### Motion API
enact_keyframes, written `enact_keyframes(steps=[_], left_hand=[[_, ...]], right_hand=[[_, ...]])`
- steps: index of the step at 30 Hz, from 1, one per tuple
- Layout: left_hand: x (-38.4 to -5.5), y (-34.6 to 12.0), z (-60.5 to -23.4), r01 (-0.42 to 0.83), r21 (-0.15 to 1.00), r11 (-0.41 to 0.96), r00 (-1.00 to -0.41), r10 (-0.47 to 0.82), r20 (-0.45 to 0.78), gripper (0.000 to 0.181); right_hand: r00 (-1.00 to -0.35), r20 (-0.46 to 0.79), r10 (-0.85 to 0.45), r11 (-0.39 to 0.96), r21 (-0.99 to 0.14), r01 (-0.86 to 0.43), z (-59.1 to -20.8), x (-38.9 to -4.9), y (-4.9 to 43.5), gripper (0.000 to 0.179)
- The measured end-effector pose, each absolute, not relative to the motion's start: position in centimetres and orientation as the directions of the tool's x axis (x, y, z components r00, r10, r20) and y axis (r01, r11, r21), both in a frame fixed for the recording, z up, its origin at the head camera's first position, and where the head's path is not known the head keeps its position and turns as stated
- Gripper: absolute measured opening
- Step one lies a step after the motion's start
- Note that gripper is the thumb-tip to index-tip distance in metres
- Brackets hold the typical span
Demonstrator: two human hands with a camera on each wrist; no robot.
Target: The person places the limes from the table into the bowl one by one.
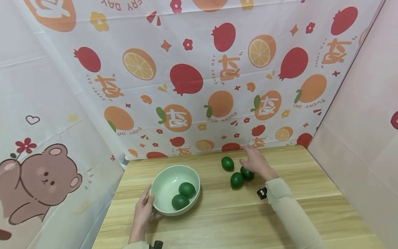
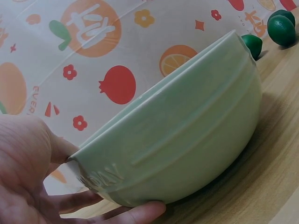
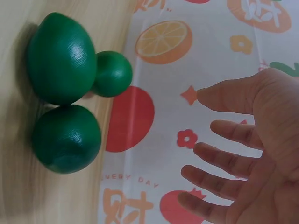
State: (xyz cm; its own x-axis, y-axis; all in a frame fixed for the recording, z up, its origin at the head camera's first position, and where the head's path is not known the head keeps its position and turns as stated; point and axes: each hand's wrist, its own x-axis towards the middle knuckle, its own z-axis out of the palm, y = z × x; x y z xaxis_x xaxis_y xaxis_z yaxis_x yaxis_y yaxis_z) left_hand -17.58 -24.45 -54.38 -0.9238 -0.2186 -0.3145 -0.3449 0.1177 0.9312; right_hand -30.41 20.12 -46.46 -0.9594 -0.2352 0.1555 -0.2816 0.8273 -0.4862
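A pale green bowl (image 1: 164, 183) stands on the table with two green limes (image 1: 183, 195) inside it. My left hand (image 1: 144, 209) holds the bowl at its left side, and in the left wrist view the thumb is at the rim while the fingers (image 2: 140, 213) reach under the wall. Over on the right, my right hand (image 1: 255, 162) hovers above a dark green lime (image 1: 247, 173), with its fingers spread and nothing in them. Beside that one lies a second lime (image 1: 237, 180), and a third lime (image 1: 228, 163) sits further back.
The wooden table (image 1: 214, 221) ends at the back against a fruit-printed cloth (image 1: 199, 114). Cloth walls also rise on the left, with a printed bear (image 1: 46, 180), and on the right. A small black device (image 1: 262, 193) is at my right wrist.
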Motion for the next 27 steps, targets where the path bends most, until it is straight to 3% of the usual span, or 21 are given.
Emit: enact_keyframes(steps=[27], left_hand=[[-17.2, -24.6, -54.3, -0.333, 0.935, 0.118, -0.928, -0.217, -0.303, 0.058]], right_hand=[[-0.964, 0.008, -0.266, 0.850, -0.471, -0.238, -50.1, -30.7, 21.8, 0.055]])
